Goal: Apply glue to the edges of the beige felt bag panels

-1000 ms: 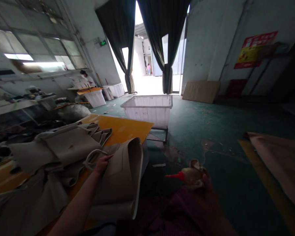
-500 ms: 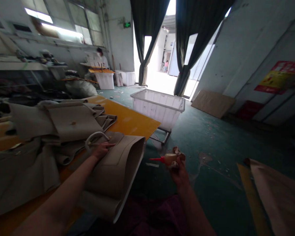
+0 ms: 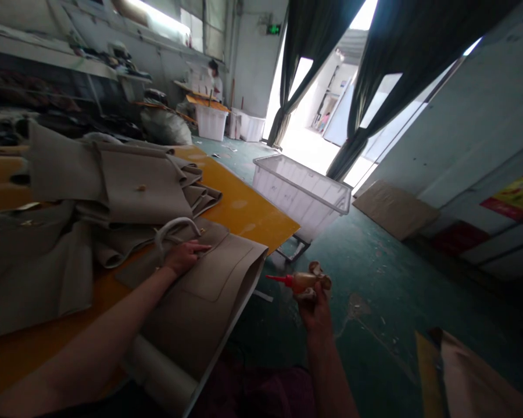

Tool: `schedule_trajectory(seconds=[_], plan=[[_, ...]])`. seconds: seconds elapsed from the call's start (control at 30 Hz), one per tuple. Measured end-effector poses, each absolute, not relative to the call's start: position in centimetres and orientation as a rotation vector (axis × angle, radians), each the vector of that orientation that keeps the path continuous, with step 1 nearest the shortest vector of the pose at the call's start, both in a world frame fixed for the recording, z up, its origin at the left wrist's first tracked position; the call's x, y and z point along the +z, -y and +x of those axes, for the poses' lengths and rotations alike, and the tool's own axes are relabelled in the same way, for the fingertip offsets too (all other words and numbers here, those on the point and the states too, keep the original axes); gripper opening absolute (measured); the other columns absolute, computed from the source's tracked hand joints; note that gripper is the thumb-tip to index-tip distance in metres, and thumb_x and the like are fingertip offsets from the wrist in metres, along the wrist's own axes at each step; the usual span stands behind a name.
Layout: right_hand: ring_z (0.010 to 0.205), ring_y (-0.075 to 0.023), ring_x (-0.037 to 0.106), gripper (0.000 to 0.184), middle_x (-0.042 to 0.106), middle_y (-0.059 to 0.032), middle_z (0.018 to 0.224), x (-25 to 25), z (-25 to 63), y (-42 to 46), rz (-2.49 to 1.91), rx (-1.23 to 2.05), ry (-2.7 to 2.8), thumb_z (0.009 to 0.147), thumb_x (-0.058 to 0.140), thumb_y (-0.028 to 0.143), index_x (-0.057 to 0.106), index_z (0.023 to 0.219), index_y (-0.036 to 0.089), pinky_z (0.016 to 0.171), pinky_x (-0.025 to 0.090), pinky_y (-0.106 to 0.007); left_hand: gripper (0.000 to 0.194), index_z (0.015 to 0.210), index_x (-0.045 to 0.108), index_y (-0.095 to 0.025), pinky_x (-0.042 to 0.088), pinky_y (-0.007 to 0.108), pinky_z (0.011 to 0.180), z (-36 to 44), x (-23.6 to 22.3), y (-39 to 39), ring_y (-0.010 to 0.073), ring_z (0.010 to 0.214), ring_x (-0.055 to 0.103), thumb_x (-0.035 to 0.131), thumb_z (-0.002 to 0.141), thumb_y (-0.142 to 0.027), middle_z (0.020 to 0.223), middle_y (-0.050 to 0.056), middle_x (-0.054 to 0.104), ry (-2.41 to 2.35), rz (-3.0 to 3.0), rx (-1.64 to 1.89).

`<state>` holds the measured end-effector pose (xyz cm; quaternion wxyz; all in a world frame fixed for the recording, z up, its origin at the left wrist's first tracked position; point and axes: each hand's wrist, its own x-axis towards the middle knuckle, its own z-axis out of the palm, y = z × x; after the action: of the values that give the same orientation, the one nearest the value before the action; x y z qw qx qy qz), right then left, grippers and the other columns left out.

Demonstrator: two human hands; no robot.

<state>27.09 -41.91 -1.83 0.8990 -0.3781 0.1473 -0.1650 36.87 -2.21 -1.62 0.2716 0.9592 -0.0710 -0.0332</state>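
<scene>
- Two bare hands are in view, well apart: the left hand (image 3: 183,258) lies on a beige tote bag (image 3: 209,302), and the right hand (image 3: 314,307) is raised out past the edge of the yellow worktop (image 3: 244,215), above the green floor (image 3: 375,290).
- Left fingers (image 3: 198,248) are spread flat, holding nothing, pressed on the bag just beside its curved white handle (image 3: 168,229).
- Right fingers (image 3: 320,293) are curled closed around a squeeze bottle (image 3: 303,282) of amber liquid, its red nozzle (image 3: 279,279) pointing left toward the bag.
- The bag's long axis runs from near the person's body out to the worktop's far edge, with its stitched pocket (image 3: 218,278) facing up.
- The left hand is the nearer, touching the bag; the nozzle tip sits just off the bag's folded edge.
- More beige bags (image 3: 135,186) lie heaped on the worktop to the left.
- A clear plastic bin (image 3: 300,194) stands on the floor beyond.
</scene>
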Motion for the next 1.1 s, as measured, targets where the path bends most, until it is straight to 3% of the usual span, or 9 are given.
schedule_trajectory(seconds=[0.13, 0.3, 0.5, 0.83, 1.1], plan=[[0.097, -0.0196, 0.074, 0.052, 0.076, 0.0014, 0.108, -2.8, 26.9, 41.7, -0.732, -0.237, -0.367, 0.063, 0.096, 0.041, 0.073, 0.108, 0.029, 0.081, 0.065, -0.033, 0.068, 0.134, 0.073, -0.023, 0.049, 0.024, 0.084, 36.7, -1.2, 2.4, 0.0187, 0.096, 0.068, 0.047, 0.073, -0.007, 0.118, 0.004, 0.071, 0.152, 2.569, -0.122], [0.095, -0.0221, 0.075, 0.064, 0.078, -0.0046, 0.103, -1.7, 25.7, 40.7, -0.622, -0.100, -0.485, 0.042, 0.105, 0.038, 0.077, 0.098, 0.022, 0.081, 0.066, -0.033, 0.069, 0.135, 0.072, -0.020, 0.047, 0.025, 0.092, 36.5, -0.6, 2.8, 0.0214, 0.109, 0.067, 0.045, 0.074, -0.001, 0.122, 0.005, 0.070, 0.117, 2.560, -0.145], [0.092, -0.0212, 0.074, 0.063, 0.078, -0.0020, 0.100, -1.4, 25.3, 40.2, -0.588, -0.084, -0.511, 0.036, 0.106, 0.038, 0.077, 0.091, 0.024, 0.079, 0.067, -0.033, 0.064, 0.134, 0.072, -0.018, 0.046, 0.025, 0.091, 36.5, -0.3, 3.1, 0.0212, 0.107, 0.066, 0.046, 0.079, 0.000, 0.122, 0.006, 0.070, 0.090, 2.530, -0.150], [0.107, -0.0208, 0.069, 0.058, 0.074, -0.0011, 0.117, -4.2, 23.4, 40.9, -0.709, -0.230, -0.373, 0.060, 0.096, 0.056, 0.076, 0.108, 0.030, 0.095, 0.061, -0.037, 0.063, 0.134, 0.071, -0.022, 0.043, 0.021, 0.076, 37.0, -1.6, 2.9, 0.0145, 0.088, 0.062, 0.049, 0.080, -0.002, 0.110, 0.001, 0.068, 0.080, 2.543, -0.108], [0.102, -0.0151, 0.070, 0.049, 0.072, 0.0067, 0.119, -3.7, 25.4, 40.7, -0.725, -0.322, -0.277, 0.064, 0.098, 0.042, 0.075, 0.107, 0.036, 0.088, 0.061, -0.030, 0.063, 0.134, 0.071, -0.019, 0.043, 0.022, 0.080, 36.9, -1.5, 3.0, 0.0145, 0.090, 0.062, 0.047, 0.080, 0.001, 0.112, 0.001, 0.068, 0.059, 2.542, -0.133]])
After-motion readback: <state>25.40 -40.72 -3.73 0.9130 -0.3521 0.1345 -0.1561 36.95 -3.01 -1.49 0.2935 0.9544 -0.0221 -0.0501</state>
